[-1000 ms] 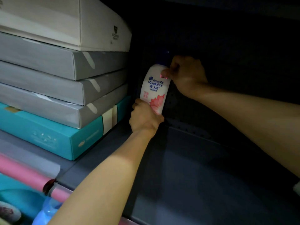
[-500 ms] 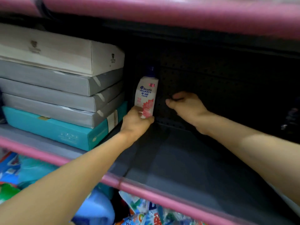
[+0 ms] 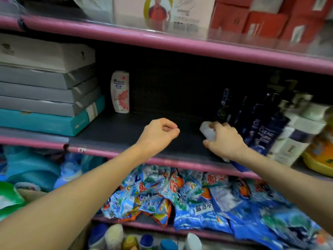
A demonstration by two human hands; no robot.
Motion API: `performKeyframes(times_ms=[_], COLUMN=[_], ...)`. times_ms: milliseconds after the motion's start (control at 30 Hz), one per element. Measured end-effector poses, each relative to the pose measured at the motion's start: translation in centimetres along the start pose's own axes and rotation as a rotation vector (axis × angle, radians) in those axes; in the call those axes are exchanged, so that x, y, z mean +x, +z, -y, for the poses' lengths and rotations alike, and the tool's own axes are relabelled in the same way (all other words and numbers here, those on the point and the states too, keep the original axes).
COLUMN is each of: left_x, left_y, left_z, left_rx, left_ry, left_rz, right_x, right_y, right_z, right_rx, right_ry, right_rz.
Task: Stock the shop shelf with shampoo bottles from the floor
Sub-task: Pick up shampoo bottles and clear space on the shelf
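The white shampoo bottle [image 3: 120, 91] is down and standing on its own now, upright at the far left of the dark shelf [image 3: 115, 134], tight against the back wall and just beside the stack of flat boxes [image 3: 46, 83]. A second ago the left hand was clasped round its base and the right was at its cap; both have let go. So that one is stocked, by my reading.

The left hand [image 3: 158, 135] has pulled back to the middle of the shelf, fingers loosely curled with thumb against forefinger, holding nothing. The right hand [image 3: 223, 139] has swung over to the right and is gripping a pale bottle [image 3: 207, 131] at the near edge of the dark shampoo bottles [image 3: 259, 123]. Whether it is lifting or only steadying it, I cannot tell; the view is blurred.

Between the white bottle and the dark row the shelf deck is a long bare stretch of dark surface, with a pink front rail [image 3: 126, 156] along its near edge. White bottles [image 3: 295, 139] sit further right. Above, red cartons [image 3: 261, 20] on the upper shelf; below, blue detergent bags [image 3: 198, 199] piled up, and bottle tops [image 3: 126, 239] at the bottom.
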State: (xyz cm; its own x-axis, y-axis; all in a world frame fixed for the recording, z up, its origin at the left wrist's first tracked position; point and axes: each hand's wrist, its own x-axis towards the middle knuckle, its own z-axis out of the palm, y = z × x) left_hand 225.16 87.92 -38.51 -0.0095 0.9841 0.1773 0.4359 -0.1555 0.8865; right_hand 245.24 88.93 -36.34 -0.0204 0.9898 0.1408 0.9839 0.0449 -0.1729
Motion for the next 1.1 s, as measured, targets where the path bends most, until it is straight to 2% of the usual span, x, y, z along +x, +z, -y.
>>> performKeyframes(times_ms=[100, 233, 367, 567, 667, 733, 833, 900, 1100], left_x=[-2.8, -5.5, -7.4, -9.0, -9.6, -9.8, -9.5, -8.9, -7.7], left_y=[2.9, 5.2, 6.0, 5.7, 5.5, 5.8, 6.7, 7.5, 7.2], left_z=[-0.1, 0.0, 0.1, 0.0, -0.3, -1.0, -2.4, -3.2, -3.1], left_rx=[0.027, 0.039, 0.007, 0.013, 0.043, 0.091, 0.146, 0.11, -0.04], left_ry=[0.011, 0.01, 0.002, 0.004, 0.019, 0.055, 0.128, 0.148, 0.177], left_rz=[0.063, 0.111, 0.123, 0.119, 0.135, 0.147, 0.117, 0.108, -0.037], right_x=[-1.9, -2.6, -2.5, -2.6, -2.8, -3.2, -4.3, -4.8, -6.9], right_y=[0.9, 2.2, 2.2, 1.5, 0.2, -1.3, -3.8, -5.5, -9.3], right_z=[-2.6, -4.7, -5.1, -3.7, -2.3, -1.3, 0.0, 0.6, 1.5], right_rx=[-0.153, 0.025, 0.209, 0.285, 0.496, 0.777, 1.253, 1.343, 1.427], right_ry=[0.082, 0.159, 0.198, 0.206, 0.261, 0.377, 0.563, 0.584, 0.495], right_rz=[0.121, 0.227, 0.146, 0.105, 0.109, 0.163, 0.423, 0.536, 0.681])
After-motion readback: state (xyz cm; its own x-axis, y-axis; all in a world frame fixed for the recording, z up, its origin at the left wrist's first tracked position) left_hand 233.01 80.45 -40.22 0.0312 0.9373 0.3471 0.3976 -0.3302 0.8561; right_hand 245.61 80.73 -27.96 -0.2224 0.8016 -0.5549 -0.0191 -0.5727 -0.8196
